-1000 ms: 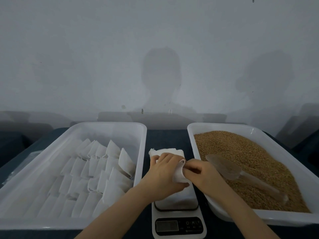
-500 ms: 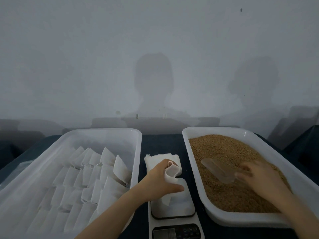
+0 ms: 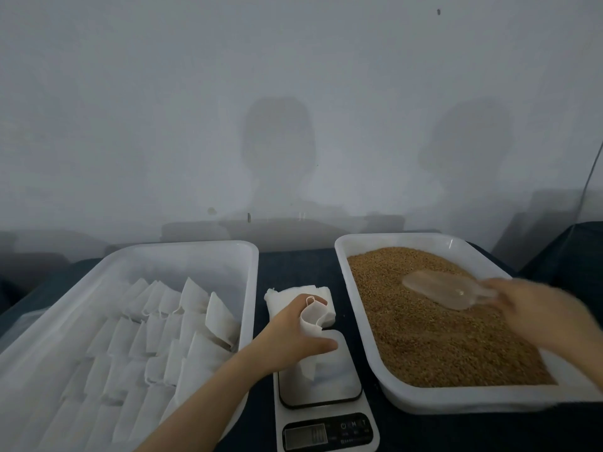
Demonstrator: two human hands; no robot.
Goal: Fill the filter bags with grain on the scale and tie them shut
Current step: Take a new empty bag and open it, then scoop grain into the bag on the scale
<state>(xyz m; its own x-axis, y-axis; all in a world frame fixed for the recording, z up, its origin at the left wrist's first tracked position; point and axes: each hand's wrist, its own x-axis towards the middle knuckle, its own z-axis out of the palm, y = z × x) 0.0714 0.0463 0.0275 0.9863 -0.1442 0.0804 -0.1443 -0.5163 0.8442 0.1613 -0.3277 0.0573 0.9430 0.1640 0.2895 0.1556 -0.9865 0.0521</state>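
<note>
Curled round a white filter bag (image 3: 311, 321), the left hand (image 3: 290, 340) holds it mouth-up over the scale (image 3: 323, 383) at lower centre. At right, the blurred right hand (image 3: 535, 314) is at the handle of the clear scoop (image 3: 434, 288) in the grain tray (image 3: 456, 401); I cannot tell whether it grips. No grain shows in this bag, so scooping, weighing and tying appear left. Rows of white bags (image 3: 156, 321) fill the left tray (image 3: 182, 247).

Left hand (image 3: 293, 340) bare; left forearm (image 3: 208, 396) bare, slender, running to frame edge. Right hand (image 3: 538, 314) bare, motion-blurred; right forearm (image 3: 584, 347) bare, blurred.
</note>
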